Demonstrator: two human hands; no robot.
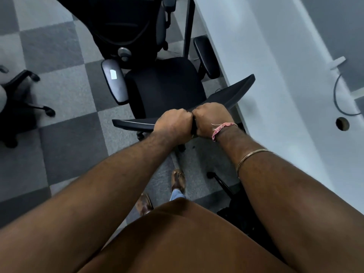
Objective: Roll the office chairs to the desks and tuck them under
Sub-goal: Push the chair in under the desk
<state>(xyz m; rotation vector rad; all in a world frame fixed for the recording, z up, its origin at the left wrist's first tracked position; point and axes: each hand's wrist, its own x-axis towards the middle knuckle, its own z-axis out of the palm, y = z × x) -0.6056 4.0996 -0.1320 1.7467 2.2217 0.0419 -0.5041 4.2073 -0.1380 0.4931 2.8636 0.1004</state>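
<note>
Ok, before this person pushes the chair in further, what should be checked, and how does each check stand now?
1. Left hand gripping the backrest top: ok.
2. Right hand gripping it too: ok.
3. Seat under the white desk: not ok, it is beside the edge.
4. Right armrest clearing the desk edge: cannot tell.
5. Second chair close ahead: not ok.
6. Casters free: cannot tell.

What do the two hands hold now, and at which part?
Both the left hand and right hand clasp the black office chair at the top edge of its backrest, side by side.
</note>
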